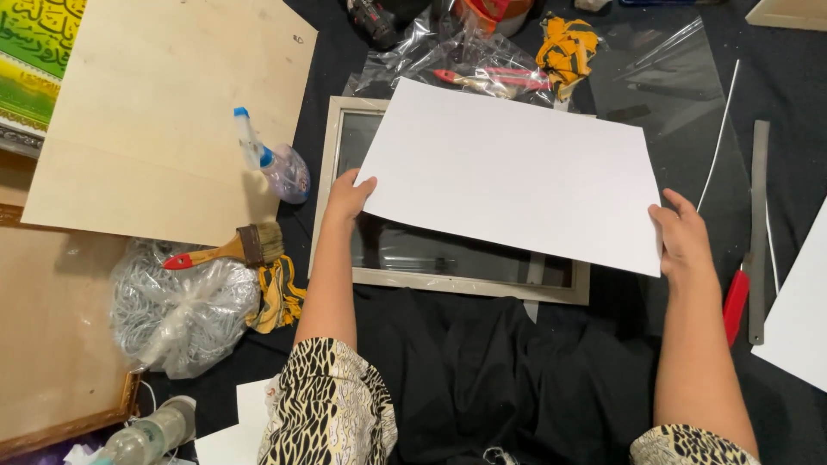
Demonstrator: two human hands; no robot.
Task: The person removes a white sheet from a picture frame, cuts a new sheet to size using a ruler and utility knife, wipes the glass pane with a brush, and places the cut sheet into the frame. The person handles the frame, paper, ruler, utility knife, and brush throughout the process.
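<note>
White sheet (517, 172) pinched at opposite edges by left hand (347, 198) and right hand (685, 241), above picture frame (332, 172); judged light, flexible, easily creased; best supported at edges.

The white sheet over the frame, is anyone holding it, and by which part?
Yes. The left hand grips the white sheet at its near left corner, the right hand at its near right corner.

Up and left of our left hand (348, 196), at the far corner, we see a green-and-yellow printed sign (34, 52). Beyond both hands lies a clear plastic bag (465, 60); below-left of the left hand, a knotted clear bag (181, 314).
</note>
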